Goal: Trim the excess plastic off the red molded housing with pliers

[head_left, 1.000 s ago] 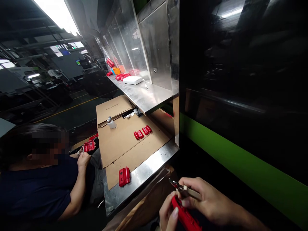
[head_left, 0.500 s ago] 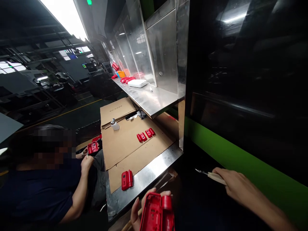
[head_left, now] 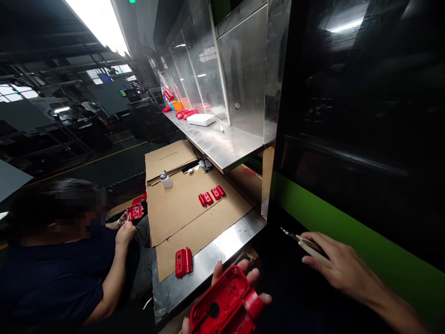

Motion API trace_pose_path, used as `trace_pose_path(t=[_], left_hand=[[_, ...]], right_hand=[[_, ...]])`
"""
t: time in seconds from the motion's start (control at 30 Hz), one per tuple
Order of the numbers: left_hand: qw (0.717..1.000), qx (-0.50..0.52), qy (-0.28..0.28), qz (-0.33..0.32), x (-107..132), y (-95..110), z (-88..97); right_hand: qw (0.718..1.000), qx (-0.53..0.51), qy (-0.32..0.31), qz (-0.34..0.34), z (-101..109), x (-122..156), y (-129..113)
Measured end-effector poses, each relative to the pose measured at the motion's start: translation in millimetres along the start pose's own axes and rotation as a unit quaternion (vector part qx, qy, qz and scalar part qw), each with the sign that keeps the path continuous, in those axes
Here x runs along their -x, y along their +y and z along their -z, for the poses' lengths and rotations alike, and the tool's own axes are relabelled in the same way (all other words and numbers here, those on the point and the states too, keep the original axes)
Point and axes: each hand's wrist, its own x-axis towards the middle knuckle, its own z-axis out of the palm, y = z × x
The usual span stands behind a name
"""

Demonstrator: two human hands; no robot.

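One red shell (head_left: 225, 306) lies diagonally, hollow side up.

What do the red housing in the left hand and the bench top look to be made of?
Red housing: likely moulded plastic, glossy, with ribs and bosses inside. Bench top: looks like brushed steel with dull reflections, mostly covered by brown cardboard sheets.

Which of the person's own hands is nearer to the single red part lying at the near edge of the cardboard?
Left. The left hand, holding a red housing, is just right of and below the red part. The right hand, gripping a knife, is far off to the right.
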Motion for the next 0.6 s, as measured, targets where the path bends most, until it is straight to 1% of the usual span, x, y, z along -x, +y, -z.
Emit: trace_pose_path(t=[0.07,0.17,0.23,0.33,0.4,0.47,0.6], left_hand=[[1.000,0.000,-0.013,0.012,-0.9,5.1,-3.2],[1.000,-0.011,-0.009,0.009,-2.3,7.3,-3.8],[1.000,-0.023,0.008,-0.006,-2.4,5.2,-2.2],[0.997,-0.044,0.047,-0.039,-0.9,-2.2,1.0],[0.994,-0.058,0.073,-0.064,0.9,-8.4,2.4],[0.989,-0.070,0.094,-0.087,2.9,-14.0,3.2],[0.982,-0.087,0.124,-0.115,6.2,-21.8,4.6]], right_hand=[[0.998,-0.042,0.006,0.057,3.7,-3.2,-14.2],[0.978,-0.070,0.002,0.194,11.1,-7.0,-40.6],[0.955,-0.054,-0.023,0.290,16.1,-8.6,-62.7],[0.921,0.020,-0.072,0.382,19.5,-10.7,-97.8],[0.901,0.075,-0.098,0.415,17.5,-12.2,-117.0],[0.888,0.113,-0.115,0.431,12.9,-13.8,-129.6],[0.872,0.148,-0.131,0.447,4.7,-15.8,-139.3]])
